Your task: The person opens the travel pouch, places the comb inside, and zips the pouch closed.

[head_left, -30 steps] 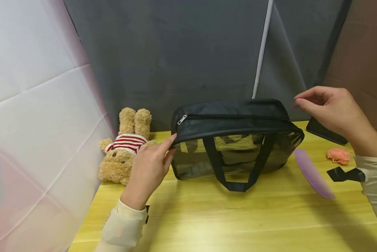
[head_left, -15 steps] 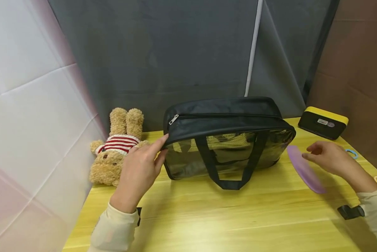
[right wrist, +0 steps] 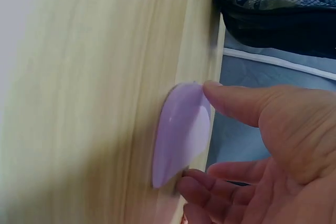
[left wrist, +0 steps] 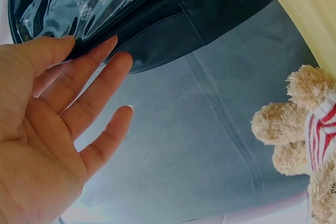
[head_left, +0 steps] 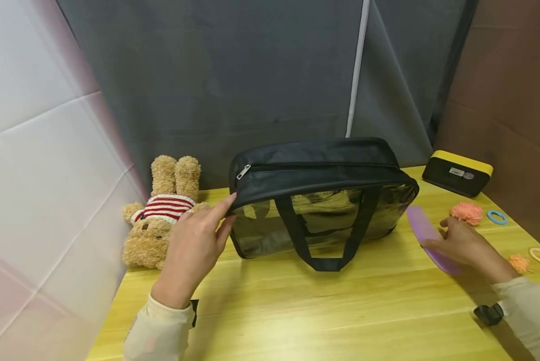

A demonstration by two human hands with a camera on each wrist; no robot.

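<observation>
A: Head view, we've got our left hand [head_left: 193, 250] with straight fingers touching the left end of the black bag [head_left: 319, 195], which stands mid-worktop [head_left: 297, 311] beside a teddy [head_left: 162, 220].

B: Yep, and our right hand [head_left: 464, 245] pinches the purple case [head_left: 425, 235] lying just right of the bag, thumb and fingers round it.

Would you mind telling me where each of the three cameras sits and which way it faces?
Head: worn on the head, looking forward and down at the table, the black bag, the teddy bear; both hands and sleeves show.
Left wrist: on the left wrist, looking along the left hand at the bag's corner and the bear.
Right wrist: on the right wrist, looking past the right hand at the purple case.
Shared: all three show the bag; head and right wrist share the case.
</observation>
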